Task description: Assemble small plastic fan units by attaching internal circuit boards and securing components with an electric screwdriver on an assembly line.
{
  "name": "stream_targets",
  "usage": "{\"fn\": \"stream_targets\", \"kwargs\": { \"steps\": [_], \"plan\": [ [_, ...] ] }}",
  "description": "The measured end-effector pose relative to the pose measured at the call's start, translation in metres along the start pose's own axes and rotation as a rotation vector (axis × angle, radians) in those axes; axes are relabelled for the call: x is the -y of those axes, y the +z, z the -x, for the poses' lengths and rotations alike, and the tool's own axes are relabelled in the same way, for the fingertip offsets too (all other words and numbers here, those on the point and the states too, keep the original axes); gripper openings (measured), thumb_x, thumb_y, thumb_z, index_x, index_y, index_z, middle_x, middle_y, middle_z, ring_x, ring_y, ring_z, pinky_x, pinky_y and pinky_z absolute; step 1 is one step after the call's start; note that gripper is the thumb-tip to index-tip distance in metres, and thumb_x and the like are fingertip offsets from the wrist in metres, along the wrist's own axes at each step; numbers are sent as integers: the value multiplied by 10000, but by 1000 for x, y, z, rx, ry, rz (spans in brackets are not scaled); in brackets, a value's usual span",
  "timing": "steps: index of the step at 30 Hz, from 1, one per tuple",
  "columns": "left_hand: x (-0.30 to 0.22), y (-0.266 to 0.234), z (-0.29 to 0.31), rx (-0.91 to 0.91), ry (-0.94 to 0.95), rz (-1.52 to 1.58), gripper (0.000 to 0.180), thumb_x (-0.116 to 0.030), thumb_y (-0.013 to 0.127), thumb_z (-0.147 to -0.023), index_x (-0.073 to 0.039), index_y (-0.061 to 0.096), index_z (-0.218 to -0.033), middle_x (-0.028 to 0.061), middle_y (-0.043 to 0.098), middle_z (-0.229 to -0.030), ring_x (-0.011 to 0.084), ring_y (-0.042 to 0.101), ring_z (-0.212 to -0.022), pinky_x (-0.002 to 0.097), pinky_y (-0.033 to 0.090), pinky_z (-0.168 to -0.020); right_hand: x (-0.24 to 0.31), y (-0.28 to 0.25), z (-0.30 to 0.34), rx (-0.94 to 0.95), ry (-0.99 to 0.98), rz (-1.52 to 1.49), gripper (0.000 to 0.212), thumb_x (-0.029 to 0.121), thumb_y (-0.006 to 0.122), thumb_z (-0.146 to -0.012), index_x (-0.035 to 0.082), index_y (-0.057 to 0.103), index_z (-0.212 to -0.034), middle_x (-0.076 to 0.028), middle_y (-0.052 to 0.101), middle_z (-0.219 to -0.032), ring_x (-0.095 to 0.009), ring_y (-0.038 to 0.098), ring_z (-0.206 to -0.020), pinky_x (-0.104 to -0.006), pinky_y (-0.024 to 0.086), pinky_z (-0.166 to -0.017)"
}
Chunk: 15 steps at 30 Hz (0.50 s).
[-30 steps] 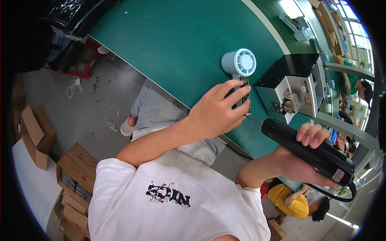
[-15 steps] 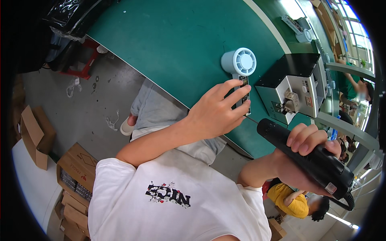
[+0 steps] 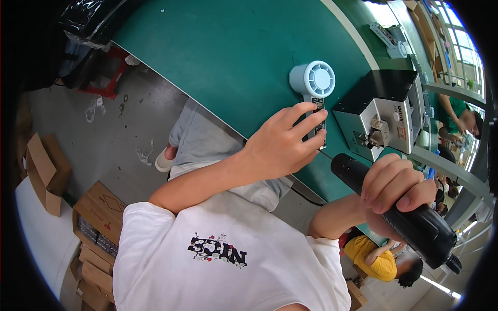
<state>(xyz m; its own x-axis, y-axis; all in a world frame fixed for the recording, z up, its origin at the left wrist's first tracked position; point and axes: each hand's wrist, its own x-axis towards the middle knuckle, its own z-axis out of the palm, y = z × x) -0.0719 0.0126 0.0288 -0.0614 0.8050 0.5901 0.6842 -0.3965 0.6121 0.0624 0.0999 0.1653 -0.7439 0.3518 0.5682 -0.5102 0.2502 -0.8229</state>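
A light blue handheld fan (image 3: 305,80) with a round slotted head lies on the green table. Its narrow handle is uncovered and shows dark inner parts. My left hand (image 3: 282,139) grips that handle, with the fingers bent over it and the fingertips on its far side. In my right hand (image 3: 391,189) is a black electric screwdriver (image 3: 428,233), the fingers wrapped round its body. Its thin bit points at the lower end of the handle, next to my left fingers. Whether the tip touches a screw there is hidden.
A black and silver screw feeder (image 3: 381,88) stands just right of the fan. Another light blue fan (image 3: 397,50) lies farther off, beyond a pale strip. Cardboard boxes (image 3: 101,212) sit at lower left. People (image 3: 371,254) work at the right.
My right fingers have closed farther round the screwdriver, and its cord end has turned. The left hand keeps its hold on the fan. The whole view has shifted slightly.
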Motion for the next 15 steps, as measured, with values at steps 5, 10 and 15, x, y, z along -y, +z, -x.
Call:
{"fn": "stream_targets", "kwargs": {
  "steps": [5,10,15],
  "plan": [
    [0,-2,-1,-1,-8,16,274,-127,727,-694,-62,679,-955,110,582,-1212,305,524,-1131,380,542,-816,0,3,-1,-84,-9,19,356,384,625,-891,56,488,-886,-105,625,-700,-214,610,-540,-309,504,-475],
    [1,-1,0,6,-8,17,270,-131,727,-698,-55,676,-952,112,584,-1207,303,522,-1135,381,541,-817,2,12,2,-201,-22,71,425,424,659,-873,49,475,-952,-81,596,-676,-199,581,-519,-297,488,-456],
    [0,0,-1,9,1,14,260,-129,723,-704,-50,672,-947,113,584,-1205,297,521,-1135,379,540,-824,1,18,4,-348,-68,130,469,460,653,-878,47,462,-993,-64,563,-656,-185,557,-501,-285,473,-436]
  ]
}}
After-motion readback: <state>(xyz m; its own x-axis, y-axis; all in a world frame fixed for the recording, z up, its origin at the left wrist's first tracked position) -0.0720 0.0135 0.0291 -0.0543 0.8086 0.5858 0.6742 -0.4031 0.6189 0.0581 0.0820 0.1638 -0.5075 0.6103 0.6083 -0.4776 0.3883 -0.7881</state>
